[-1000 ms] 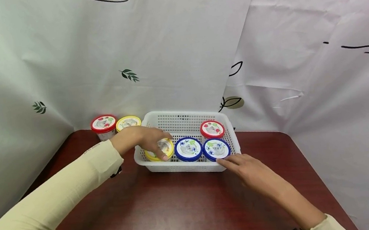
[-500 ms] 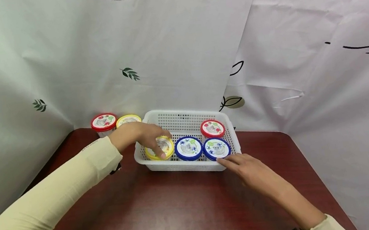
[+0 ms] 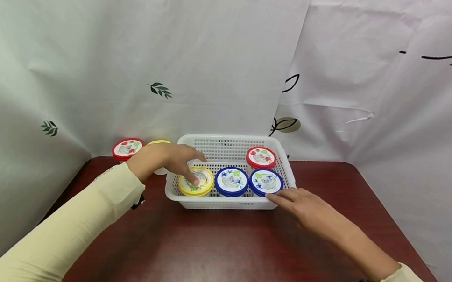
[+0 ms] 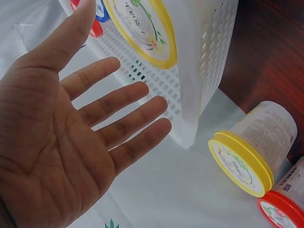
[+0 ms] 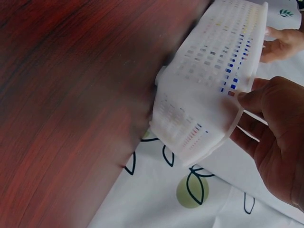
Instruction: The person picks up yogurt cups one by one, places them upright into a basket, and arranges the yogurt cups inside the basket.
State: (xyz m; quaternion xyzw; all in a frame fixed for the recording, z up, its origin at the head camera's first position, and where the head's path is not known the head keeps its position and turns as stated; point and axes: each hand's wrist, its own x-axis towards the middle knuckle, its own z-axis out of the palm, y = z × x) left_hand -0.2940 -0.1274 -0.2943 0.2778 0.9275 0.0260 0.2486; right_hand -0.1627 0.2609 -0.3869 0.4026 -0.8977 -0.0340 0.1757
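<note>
A white plastic basket (image 3: 221, 203) holds tubs with printed lids: a yellow-lidded tub (image 3: 189, 190) at the left, two blue-lidded tubs (image 3: 231, 181) along the front and a red-lidded tub (image 3: 261, 157) behind the right one. My left hand (image 3: 172, 158) hovers over the basket's left end, fingers spread and palm bare in the left wrist view. Its thumb overlaps the yellow lid in the head view, but the left wrist view shows nothing held. At the front right corner my right hand (image 5: 280, 137) pinches the basket rim, thumb outside and fingers inside.
Outside the basket, to its left, stand another yellow-lidded tub (image 4: 242, 164), partly behind my left hand in the head view, and another red-lidded tub (image 3: 127, 148). A dark red wooden table (image 3: 224, 263) bears everything. White printed sheeting (image 3: 217, 67) hangs close behind.
My left hand has let go of the yellow-lidded tub in the basket and moved slightly up and back to the left. The right hand keeps its place on the rim.
</note>
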